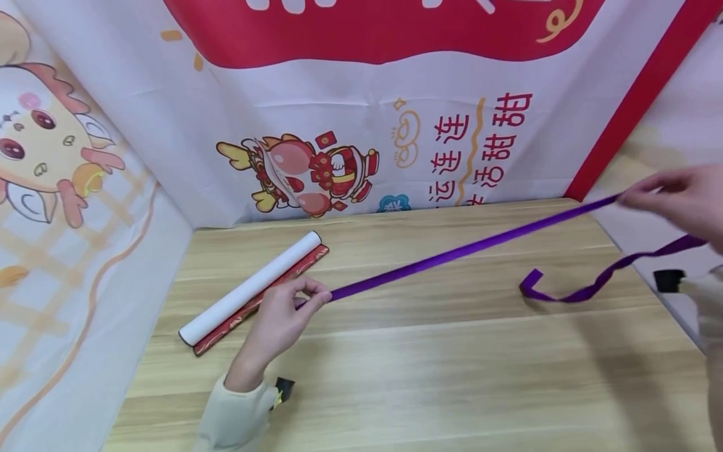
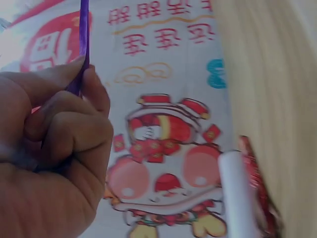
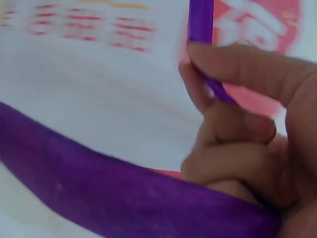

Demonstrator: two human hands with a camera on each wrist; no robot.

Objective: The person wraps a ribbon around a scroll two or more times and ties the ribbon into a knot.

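A purple ribbon [image 1: 452, 255] is stretched in a straight slanting line between my two hands, above the wooden table. My left hand [image 1: 282, 320] pinches its lower end between thumb and fingertip, as the left wrist view also shows. Higher up at the right edge, my right hand [image 1: 678, 198] pinches the ribbon between thumb and index finger. From the right hand a loose tail of ribbon [image 1: 604, 279] hangs down in a twist, its tip close to the tabletop. In the right wrist view that loose purple ribbon [image 3: 124, 193] crosses below the fingers.
Left of my left hand, a white roll [image 1: 251, 289] lies alongside a red patterned roll [image 1: 260, 298] on the wooden table [image 1: 429, 376]. Behind the table hangs a printed cloth [image 1: 350, 94] with a cartoon figure and red lettering; another printed cloth [image 1: 101, 251] covers the left side.
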